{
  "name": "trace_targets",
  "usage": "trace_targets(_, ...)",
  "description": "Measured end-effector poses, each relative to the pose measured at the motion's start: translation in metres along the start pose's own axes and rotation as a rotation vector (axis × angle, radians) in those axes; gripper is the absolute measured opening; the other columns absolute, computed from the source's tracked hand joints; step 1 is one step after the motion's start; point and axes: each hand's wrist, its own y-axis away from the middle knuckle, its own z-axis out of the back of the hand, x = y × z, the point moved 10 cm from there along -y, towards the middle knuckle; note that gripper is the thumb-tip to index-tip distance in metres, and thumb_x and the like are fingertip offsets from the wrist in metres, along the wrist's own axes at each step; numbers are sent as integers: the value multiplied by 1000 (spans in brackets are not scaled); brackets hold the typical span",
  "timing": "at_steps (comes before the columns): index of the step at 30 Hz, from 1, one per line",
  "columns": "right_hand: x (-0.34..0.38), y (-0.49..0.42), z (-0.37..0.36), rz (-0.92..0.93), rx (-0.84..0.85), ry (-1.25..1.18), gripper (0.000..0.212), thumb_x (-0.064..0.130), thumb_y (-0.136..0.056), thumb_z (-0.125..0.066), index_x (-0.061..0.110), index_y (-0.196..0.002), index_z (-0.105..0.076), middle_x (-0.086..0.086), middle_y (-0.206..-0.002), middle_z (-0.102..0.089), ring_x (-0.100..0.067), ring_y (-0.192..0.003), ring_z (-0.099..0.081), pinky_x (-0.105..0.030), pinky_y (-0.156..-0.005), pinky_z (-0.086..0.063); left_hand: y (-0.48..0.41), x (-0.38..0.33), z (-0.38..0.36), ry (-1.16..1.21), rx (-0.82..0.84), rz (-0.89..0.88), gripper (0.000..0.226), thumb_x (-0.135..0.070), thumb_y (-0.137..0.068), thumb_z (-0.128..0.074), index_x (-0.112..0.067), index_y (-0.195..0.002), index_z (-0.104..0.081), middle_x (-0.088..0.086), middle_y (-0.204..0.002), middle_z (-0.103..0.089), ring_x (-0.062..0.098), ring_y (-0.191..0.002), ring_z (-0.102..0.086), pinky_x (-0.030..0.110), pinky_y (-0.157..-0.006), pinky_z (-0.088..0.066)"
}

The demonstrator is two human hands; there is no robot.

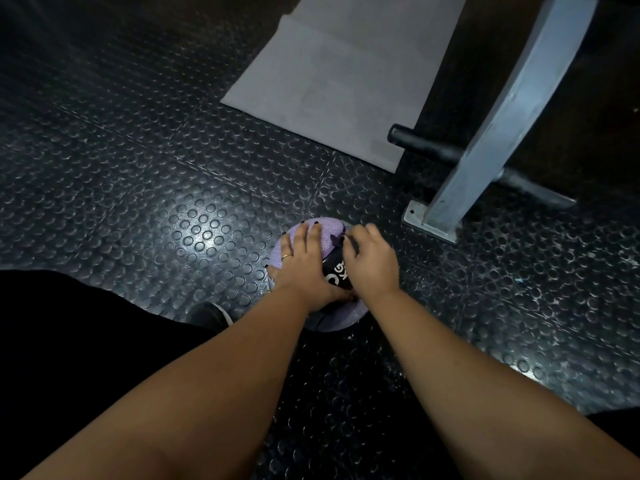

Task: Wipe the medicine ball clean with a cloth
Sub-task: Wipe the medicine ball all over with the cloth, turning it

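Note:
A purple medicine ball (327,230) with a black band marked "KG" sits on the studded black rubber floor (156,188). My left hand (304,261) presses on the ball's top left with fingers spread flat. My right hand (372,259) lies on the ball's right side with fingers curled, thumb against the black band. A thin pale edge of cloth (347,226) shows just beyond its fingers; the rest of the cloth is hidden under the hand. Both forearms cover the near part of the ball.
A grey mat (339,81) lies on the floor beyond the ball. To the right stands a slanted grey metal post (502,116) on a bolted base plate (415,216), with a black bar (426,147) through it. My dark shoe (209,315) is left of the ball.

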Motion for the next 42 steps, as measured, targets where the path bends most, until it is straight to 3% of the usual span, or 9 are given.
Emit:
trace_targets(8,-42,-43,-14,-236,178,52,19,21,-92,-49,15,-100,-64,-11,-103,-61,-33,-91,-59,-35,-72,-47,5,-11,-3,-55,9,-32,145,-64,-56,-87,-32,-157,12,-15,-163,18,29,-152,17,77,-110,-15)
trace_targets(12,-37,-18,-3,-187,96,-22,18,21,-93,-50,15,-104,-64,-9,-103,-62,-31,-89,-59,-38,-74,-49,4,-16,-4,-60,14,-51,142,-62,-58,-86,-33,-157,11,-15,-164,17,28,-152,16,77,-110,-17)
trace_targets(20,2,34,4,-12,-24,-66,11,22,-89,-55,15,-93,-62,-4,-93,-60,-28,-71,-58,-35,-56,-47,3,-14,-1,-14,-11,-50,114,-42,-79,-73,-33,-157,9,-14,-164,17,27,-152,16,75,-111,-17)
trace_targets(26,-13,10,8,-160,-48,17,16,25,-93,-50,14,-99,-60,-5,-99,-63,-29,-81,-60,-33,-62,-43,0,-18,-3,-19,2,-41,129,-52,-68,-82,-33,-157,9,-15,-163,17,27,-152,16,78,-109,-16)
trace_targets(33,-72,-34,-6,-425,185,51,15,25,-90,-49,18,-93,-62,-15,-94,-66,-34,-84,-61,-34,-67,-49,4,-25,-7,-79,-3,-56,142,-61,-55,-88,-34,-157,7,-16,-163,14,28,-152,15,80,-107,-15)
trace_targets(36,-69,-30,-6,-396,170,6,12,24,-90,-51,18,-89,-61,-13,-89,-65,-32,-80,-61,-32,-65,-48,1,-25,-5,-75,-12,-57,141,-62,-55,-88,-33,-157,6,-16,-164,13,28,-153,14,79,-108,-15)
trace_targets(42,-34,13,9,-214,-35,-116,9,21,-89,-55,14,-92,-60,-4,-93,-64,-26,-79,-60,-35,-65,-49,-6,-15,0,-28,-18,-53,138,-63,-57,-85,-34,-157,5,-15,-163,10,29,-152,12,76,-110,-18)
